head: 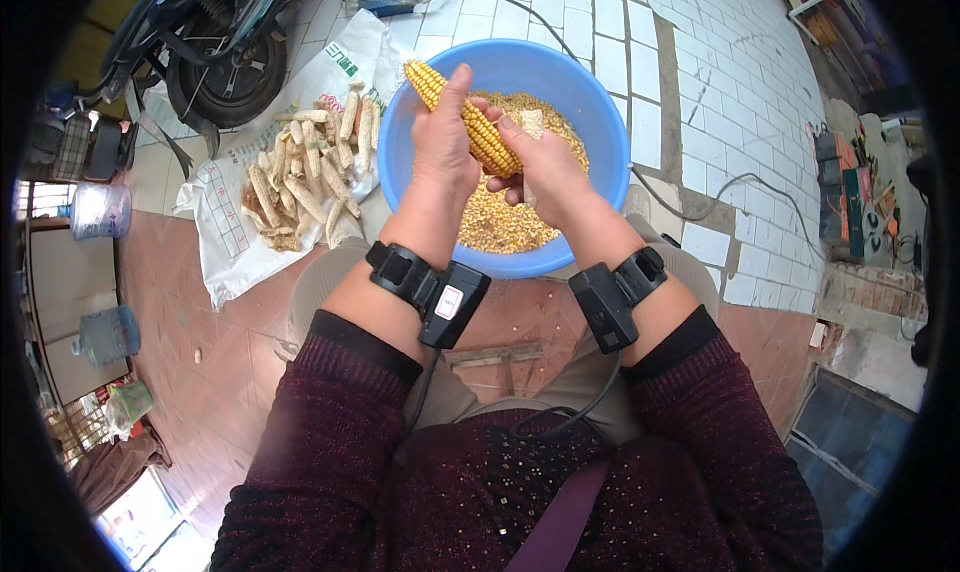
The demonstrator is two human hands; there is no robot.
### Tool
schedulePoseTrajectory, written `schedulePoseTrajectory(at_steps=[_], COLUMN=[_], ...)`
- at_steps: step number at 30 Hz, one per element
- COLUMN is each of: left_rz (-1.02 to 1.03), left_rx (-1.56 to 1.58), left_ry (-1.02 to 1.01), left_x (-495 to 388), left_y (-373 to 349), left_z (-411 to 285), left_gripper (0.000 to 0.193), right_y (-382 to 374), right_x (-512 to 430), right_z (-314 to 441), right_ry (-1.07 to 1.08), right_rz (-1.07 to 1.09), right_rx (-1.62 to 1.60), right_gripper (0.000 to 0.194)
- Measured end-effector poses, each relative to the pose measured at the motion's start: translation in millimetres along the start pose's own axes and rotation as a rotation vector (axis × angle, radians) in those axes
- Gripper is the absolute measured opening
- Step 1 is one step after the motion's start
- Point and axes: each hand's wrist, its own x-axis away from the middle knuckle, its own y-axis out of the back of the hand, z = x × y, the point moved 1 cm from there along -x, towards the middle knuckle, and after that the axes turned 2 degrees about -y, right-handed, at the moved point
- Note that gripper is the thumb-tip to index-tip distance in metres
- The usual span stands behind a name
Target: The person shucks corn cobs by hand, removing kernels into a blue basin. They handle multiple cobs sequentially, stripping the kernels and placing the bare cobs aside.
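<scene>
My left hand grips a yellow ear of dried corn, its thumb lying along the upper part. The ear slants from upper left to lower right, with its rows of kernels largely in place. In my right hand is a pale bare corn cob, showing above and below the palm. That hand's thumb presses on the ear's lower end, and the fingers underneath are partly hidden. Both hands are above a blue plastic basin, where loose corn kernels cover the bottom.
Left of the basin, stripped cobs are heaped on a white woven sack bearing print. A two-wheeler's wheel stands beyond it. A black cable crosses the floor at right. Another cable and a blue box lie farther back.
</scene>
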Motion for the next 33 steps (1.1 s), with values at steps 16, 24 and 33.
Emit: schedulePoseTrajectory(at_steps=[16, 24, 33], left_rz=[0.124, 0.157, -0.047], left_rx=[-0.158, 0.000, 0.189], left_ry=[-0.104, -0.008, 0.039], left_x=[11.1, 1.8, -10.9], left_y=[-11.2, -5.4, 7.5], left_z=[-10.5, -17.0, -12.8], left_gripper=[0.017, 0.018, 0.018], right_y=[-9.6, 2.1, 1.9], right_x=[-2.5, -4.8, 1.9], right_z=[-29.6, -10.3, -5.1], right_ry=[-0.043, -0.148, 0.138], right_rz=[-0.206, -0.012, 0.074], right_rx=[-0.240, -0.408, -0.293], right_gripper=[0.042, 0.037, 0.040])
